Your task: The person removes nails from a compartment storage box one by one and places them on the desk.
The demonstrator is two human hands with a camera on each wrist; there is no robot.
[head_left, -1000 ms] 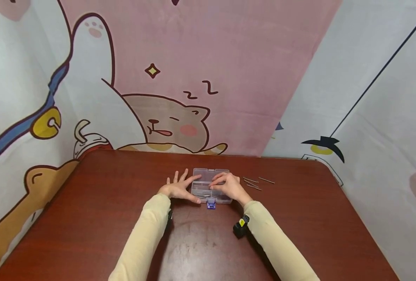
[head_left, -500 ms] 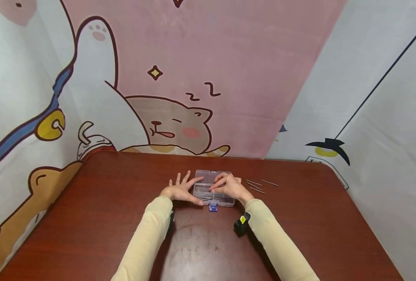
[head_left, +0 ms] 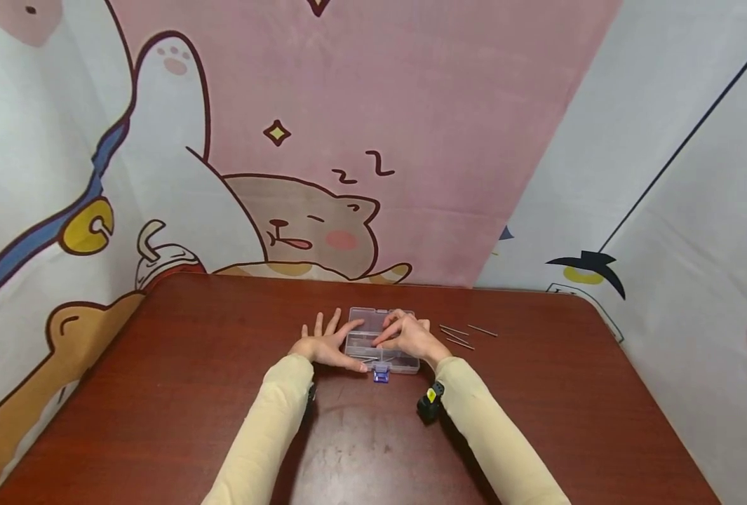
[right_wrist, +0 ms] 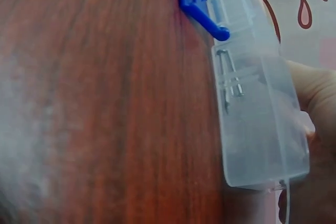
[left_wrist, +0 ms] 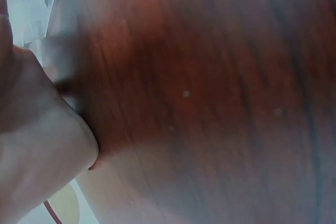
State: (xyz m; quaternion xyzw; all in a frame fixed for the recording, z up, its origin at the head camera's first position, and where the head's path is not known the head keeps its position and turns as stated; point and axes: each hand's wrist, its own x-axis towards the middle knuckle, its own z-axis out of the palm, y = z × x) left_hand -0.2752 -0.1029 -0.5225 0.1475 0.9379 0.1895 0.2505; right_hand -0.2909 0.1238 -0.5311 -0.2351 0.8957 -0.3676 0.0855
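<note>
A clear divided plastic box stands open on the table, its blue latch at the front. My left hand is at its left side, fingers spread, the thumb along the front corner; in the left wrist view the hand lies partly out of frame. Over the box's right half my right hand is bent, thumb and index close together above a middle compartment; whether they hold anything is hidden. Thin metal pieces show through the wall of a front compartment in the right wrist view.
Several thin metal rods lie on the table right of the box, one apart from the others. The brown table ends at a cartoon-printed cloth behind it.
The left thumb has shifted slightly right along the box's front edge. The right hand's fingertips have moved a little left over the box. The metal rods on the table lie as before.
</note>
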